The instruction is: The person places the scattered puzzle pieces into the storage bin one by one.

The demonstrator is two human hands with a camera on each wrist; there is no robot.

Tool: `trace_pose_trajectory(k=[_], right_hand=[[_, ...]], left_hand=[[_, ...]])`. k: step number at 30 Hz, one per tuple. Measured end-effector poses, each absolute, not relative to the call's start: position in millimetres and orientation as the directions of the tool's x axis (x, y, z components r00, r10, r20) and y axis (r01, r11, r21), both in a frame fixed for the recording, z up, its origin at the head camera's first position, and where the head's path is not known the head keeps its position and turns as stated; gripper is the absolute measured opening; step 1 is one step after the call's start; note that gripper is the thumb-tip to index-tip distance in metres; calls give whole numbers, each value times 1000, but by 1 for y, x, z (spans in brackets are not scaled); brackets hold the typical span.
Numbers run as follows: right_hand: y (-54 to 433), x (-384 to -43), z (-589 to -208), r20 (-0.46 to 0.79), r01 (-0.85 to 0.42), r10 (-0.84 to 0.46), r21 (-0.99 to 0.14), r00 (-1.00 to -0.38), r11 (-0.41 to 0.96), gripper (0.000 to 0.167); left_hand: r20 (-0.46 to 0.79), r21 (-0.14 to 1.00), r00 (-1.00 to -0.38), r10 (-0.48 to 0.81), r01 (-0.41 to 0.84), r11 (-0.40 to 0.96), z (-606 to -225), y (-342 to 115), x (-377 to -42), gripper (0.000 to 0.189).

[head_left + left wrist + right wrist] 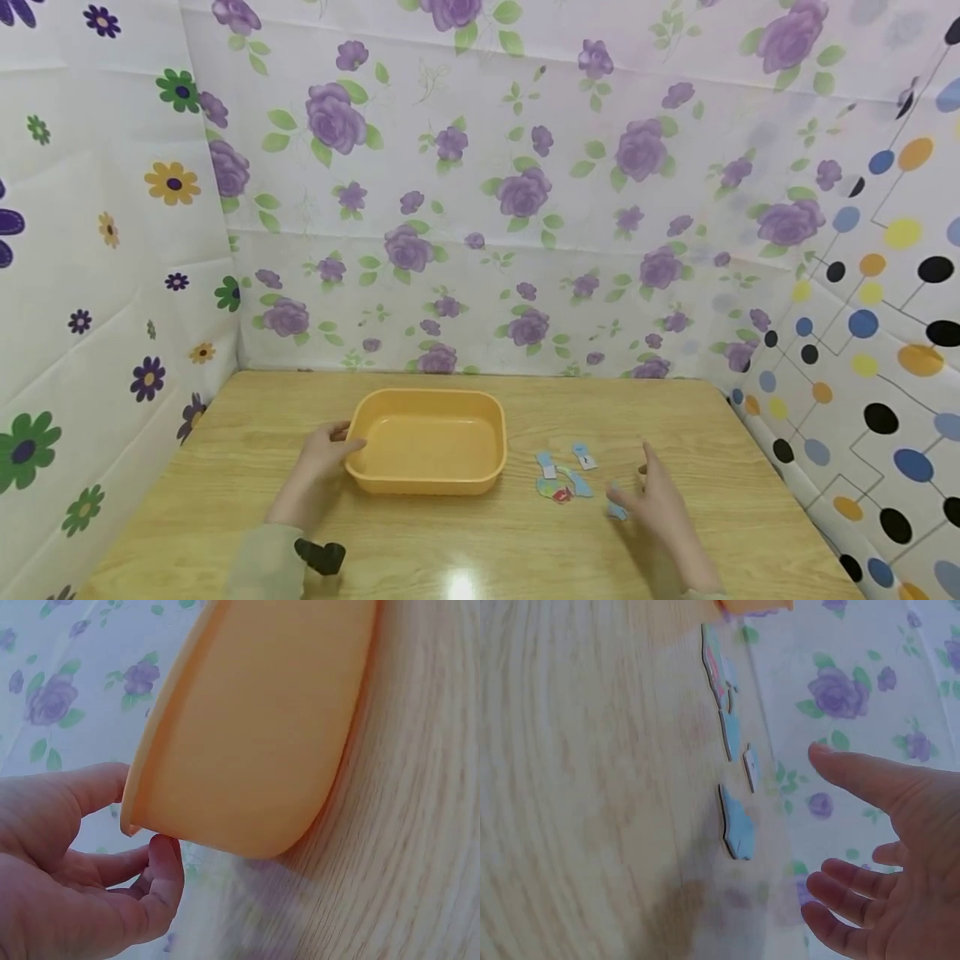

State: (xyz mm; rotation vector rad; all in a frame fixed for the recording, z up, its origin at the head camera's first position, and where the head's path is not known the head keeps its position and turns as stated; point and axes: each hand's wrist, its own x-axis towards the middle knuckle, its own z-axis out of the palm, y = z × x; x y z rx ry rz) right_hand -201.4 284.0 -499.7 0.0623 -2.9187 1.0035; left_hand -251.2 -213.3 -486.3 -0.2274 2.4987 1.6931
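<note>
An orange-yellow plastic basin (427, 450) stands on the table. My left hand (322, 454) grips its left end, and in the left wrist view the thumb lies over the rim (135, 787) with curled fingers below it. My right hand (660, 504) hovers over the table at the right, fingers spread and holding nothing. Closest to it lies a light blue puzzle piece (617, 510), partly behind the thumb in the head view but fully visible as a blue piece (739, 829) in the right wrist view. Several more flat, colourful puzzle pieces (581, 483) lie between basin and right hand.
A wood-grain table (420, 542) carries everything. Behind it hangs a rose-printed cloth (525, 250); a flower-printed cloth (112, 250) hangs at the left and a dotted cloth (862, 333) at the right. A dark strap (321, 556) shows at my left wrist.
</note>
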Motion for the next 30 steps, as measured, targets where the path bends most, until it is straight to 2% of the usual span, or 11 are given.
trace_pose_trajectory(k=[4, 11, 19, 30], right_hand=[[289, -202, -504, 30, -39, -26, -594, -999, 803, 90], [292, -204, -512, -23, -8, -26, -574, -999, 819, 74], [298, -202, -524, -34, 11, -11, -566, -999, 824, 70], [297, -201, -525, -17, -11, -25, -566, -1000, 825, 60]], left_hand=[[-194, 943, -981, -21, -192, 272, -491, -218, -256, 58], [-235, 968, -972, 2, -234, 94, -492, -220, -254, 61], [-229, 971, -972, 48, -225, 77, -493, -224, -253, 66], [-200, 974, -975, 91, -188, 126, -494, -222, -245, 67]])
